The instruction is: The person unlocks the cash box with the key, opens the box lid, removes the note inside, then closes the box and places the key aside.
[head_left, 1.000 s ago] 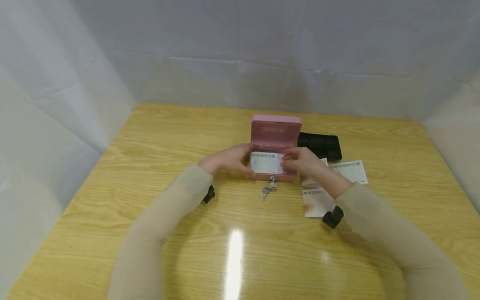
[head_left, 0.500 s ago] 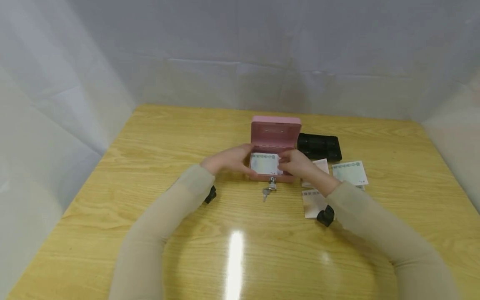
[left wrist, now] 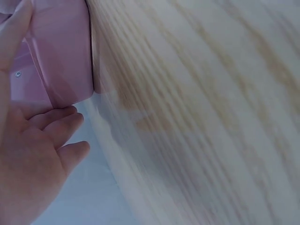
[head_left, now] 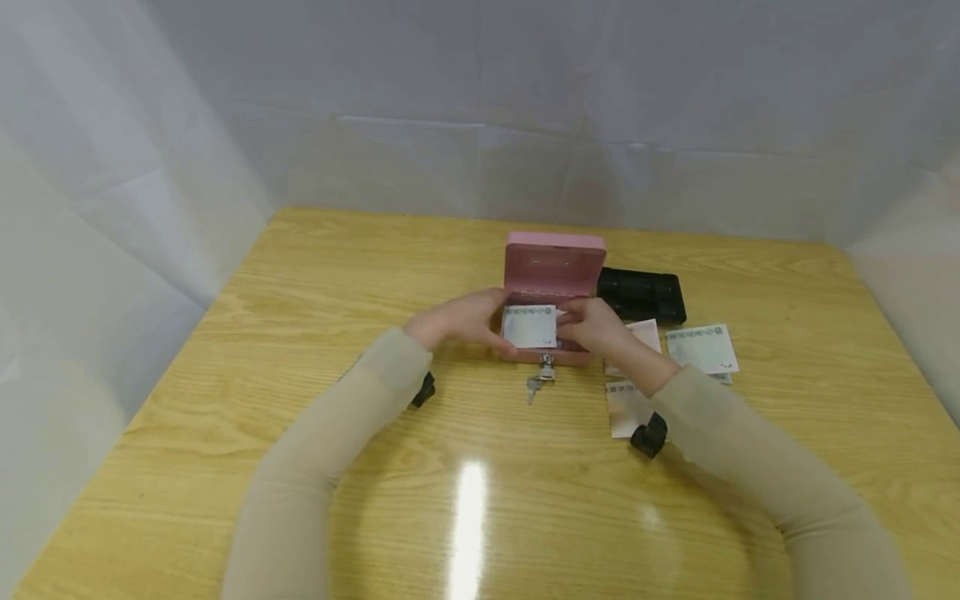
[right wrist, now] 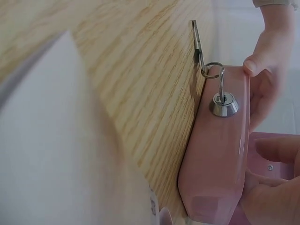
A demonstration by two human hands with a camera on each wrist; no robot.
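A pink cash box (head_left: 553, 357) stands open at mid-table, its lid (head_left: 555, 265) upright. A white banknote (head_left: 529, 327) with a green printed border lies over the box's opening. My left hand (head_left: 480, 327) grips the box's left end, thumb (right wrist: 262, 60) on the front corner and fingers (left wrist: 56, 129) along the side wall (left wrist: 61, 51). My right hand (head_left: 576, 323) pinches the note's right edge, fingers (right wrist: 274, 190) reaching inside the box. A key sits in the front lock (right wrist: 223, 104), and another key (head_left: 534, 383) hangs from its ring onto the table.
A black coin tray (head_left: 642, 295) lies right of the box. More notes (head_left: 702, 348) are spread on the wooden table (head_left: 300, 275) to the right, one (head_left: 622, 408) near my right wrist. White sheeting walls in the table on three sides.
My right hand has slid left over the box, pushing the note's right edge inward so less of it shows. My right forearm came left with it. The left hand has kept its grip.
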